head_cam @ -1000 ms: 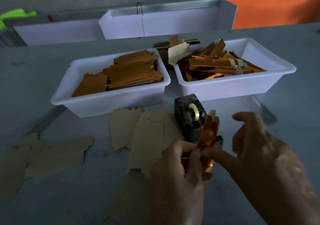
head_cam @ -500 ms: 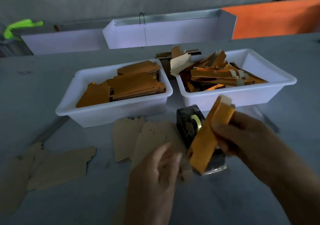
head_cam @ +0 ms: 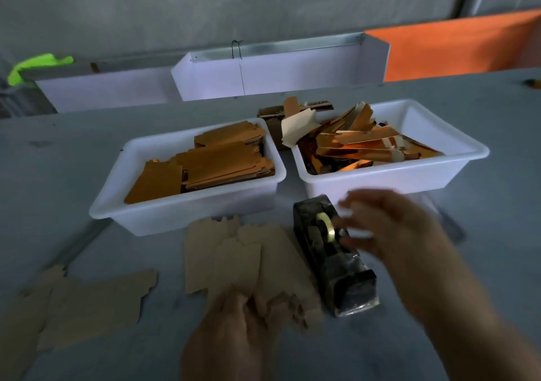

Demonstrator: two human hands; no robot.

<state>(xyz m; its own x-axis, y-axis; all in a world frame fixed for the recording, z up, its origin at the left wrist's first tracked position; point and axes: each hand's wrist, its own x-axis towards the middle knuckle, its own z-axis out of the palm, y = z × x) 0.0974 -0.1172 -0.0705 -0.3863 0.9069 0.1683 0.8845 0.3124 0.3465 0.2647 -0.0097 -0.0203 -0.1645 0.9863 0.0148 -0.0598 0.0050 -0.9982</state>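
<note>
Black tape dispenser (head_cam: 330, 251) sits just left of the released, empty right grip (head_cam: 389, 228), long axis toward the person. Left grip (head_cam: 231, 331) touches card blanks (head_cam: 234, 257); hold unclear.

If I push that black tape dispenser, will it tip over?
Probably not tip: the tape dispenser is long and low, lying flat on the table. Its chunky body looks heavy for its size, so it would likely slide only with a firm shove.
</note>
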